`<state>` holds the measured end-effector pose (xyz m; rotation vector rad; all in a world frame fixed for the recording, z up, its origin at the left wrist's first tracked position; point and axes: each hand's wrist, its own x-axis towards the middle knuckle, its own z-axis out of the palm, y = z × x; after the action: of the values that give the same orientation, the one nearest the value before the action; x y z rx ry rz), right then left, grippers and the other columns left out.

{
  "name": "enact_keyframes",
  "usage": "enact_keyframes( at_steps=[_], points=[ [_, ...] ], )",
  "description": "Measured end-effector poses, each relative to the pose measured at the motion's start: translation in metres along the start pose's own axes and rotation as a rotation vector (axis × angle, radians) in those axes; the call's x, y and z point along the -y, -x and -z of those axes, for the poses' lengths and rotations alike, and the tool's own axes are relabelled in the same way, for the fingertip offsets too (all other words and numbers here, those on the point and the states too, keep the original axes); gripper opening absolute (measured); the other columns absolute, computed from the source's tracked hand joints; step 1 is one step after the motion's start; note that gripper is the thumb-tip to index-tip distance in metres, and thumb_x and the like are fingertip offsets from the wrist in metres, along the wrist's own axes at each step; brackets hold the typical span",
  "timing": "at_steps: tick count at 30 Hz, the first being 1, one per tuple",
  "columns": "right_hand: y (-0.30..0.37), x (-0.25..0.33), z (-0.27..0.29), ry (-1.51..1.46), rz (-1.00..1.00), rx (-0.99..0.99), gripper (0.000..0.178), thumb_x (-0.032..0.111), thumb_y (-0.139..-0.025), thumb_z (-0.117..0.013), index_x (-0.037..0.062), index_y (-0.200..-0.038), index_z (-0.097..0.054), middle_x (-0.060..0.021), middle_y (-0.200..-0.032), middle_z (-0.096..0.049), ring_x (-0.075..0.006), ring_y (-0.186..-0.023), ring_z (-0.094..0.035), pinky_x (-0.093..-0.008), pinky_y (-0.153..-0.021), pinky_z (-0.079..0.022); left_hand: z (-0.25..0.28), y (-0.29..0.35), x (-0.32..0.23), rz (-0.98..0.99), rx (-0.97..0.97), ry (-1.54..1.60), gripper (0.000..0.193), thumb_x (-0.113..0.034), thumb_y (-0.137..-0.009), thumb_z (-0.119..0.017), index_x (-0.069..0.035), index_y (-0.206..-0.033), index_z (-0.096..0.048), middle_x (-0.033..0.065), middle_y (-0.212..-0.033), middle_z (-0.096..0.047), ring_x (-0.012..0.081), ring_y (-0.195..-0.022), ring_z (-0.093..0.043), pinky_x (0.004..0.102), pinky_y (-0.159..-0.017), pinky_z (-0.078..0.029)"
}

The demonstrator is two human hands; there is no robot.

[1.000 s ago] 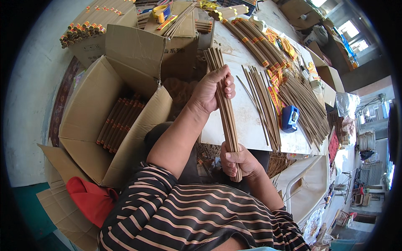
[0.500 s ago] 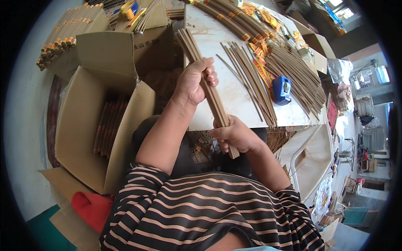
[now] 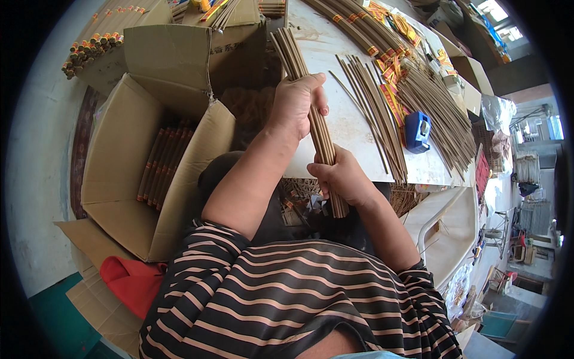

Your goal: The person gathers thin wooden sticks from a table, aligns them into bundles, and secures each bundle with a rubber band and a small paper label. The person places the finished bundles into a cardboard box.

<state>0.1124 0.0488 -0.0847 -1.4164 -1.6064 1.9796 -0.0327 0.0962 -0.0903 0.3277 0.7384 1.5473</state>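
Observation:
A long bundle of thin brown incense sticks point(image 3: 323, 139) slants in front of me, its upper end slightly fanned. My left hand point(image 3: 297, 109) is wrapped round its upper part, thumb across the front. Lower down, my right hand point(image 3: 347, 177) grips the same bundle, and the stick ends poke out below it. Right of the bundle, on the white table point(image 3: 342, 110), lies a small group of loose incense sticks point(image 3: 375, 119). Beyond that are red and yellow paper labels point(image 3: 391, 100), a blue tape dispenser point(image 3: 417, 131) and a larger heap of loose sticks point(image 3: 439, 113).
At left stands an open cardboard box point(image 3: 113, 149) with several wrapped bundles point(image 3: 162, 167) inside. More wrapped bundles point(image 3: 92, 51) are stacked behind it, and others point(image 3: 359, 27) lie at the table's far side. Red cloth point(image 3: 128, 281) sits by the box's near corner.
The whole view has shifted, so the scene sits further right. My left hand's fingers curl less visibly round the front, and the bundle's upper end looks more spread. Both hands still hold it.

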Motion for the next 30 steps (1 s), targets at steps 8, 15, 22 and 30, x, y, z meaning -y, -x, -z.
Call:
enact_keyframes(
  at_steps=[8, 15, 22, 30],
  points=[
    [0.008, 0.005, 0.001, -0.289, -0.010, 0.155, 0.017, 0.003, -0.077, -0.061, 0.0033, -0.078, -0.044, -0.0028, -0.055, -0.047, -0.0116, -0.038, -0.045, -0.0240, -0.035, -0.039, 0.002, 0.004, -0.002, 0.125, 0.257, 0.183, 0.018, -0.013, -0.083, -0.061, -0.010, -0.071, -0.048, -0.0022, -0.058, -0.045, 0.0093, -0.048, -0.043, 0.0241, -0.045, -0.038],
    [0.006, 0.007, -0.001, -0.336, -0.019, 0.183, 0.018, 0.004, -0.078, -0.060, 0.0046, -0.079, -0.043, -0.0027, -0.056, -0.048, -0.0123, -0.038, -0.046, -0.0252, -0.035, -0.040, -0.003, 0.004, -0.003, 0.085, 0.170, 0.140, 0.018, -0.011, -0.082, -0.061, -0.011, -0.070, -0.047, -0.0020, -0.057, -0.045, 0.0094, -0.046, -0.044, 0.0244, -0.043, -0.037],
    [0.005, 0.007, 0.002, -0.357, 0.013, 0.249, 0.020, 0.008, -0.077, -0.062, 0.0028, -0.082, -0.043, -0.0029, -0.058, -0.049, -0.0111, -0.041, -0.048, -0.0256, -0.038, -0.041, 0.006, 0.000, -0.004, 0.099, 0.257, 0.274, 0.019, -0.009, -0.081, -0.061, -0.011, -0.069, -0.045, -0.0020, -0.057, -0.044, 0.0098, -0.046, -0.043, 0.0246, -0.042, -0.036],
    [0.000, 0.003, -0.006, 0.018, 0.100, -0.038, 0.018, 0.005, -0.079, -0.061, 0.0038, -0.083, -0.043, -0.0012, -0.057, -0.048, -0.0101, -0.042, -0.047, -0.0251, -0.038, -0.040, 0.002, 0.006, -0.004, 0.027, 0.123, 0.104, 0.014, -0.008, -0.081, -0.061, -0.009, -0.074, -0.048, -0.0012, -0.058, -0.047, 0.0099, -0.047, -0.046, 0.0254, -0.043, -0.039]
  ],
)
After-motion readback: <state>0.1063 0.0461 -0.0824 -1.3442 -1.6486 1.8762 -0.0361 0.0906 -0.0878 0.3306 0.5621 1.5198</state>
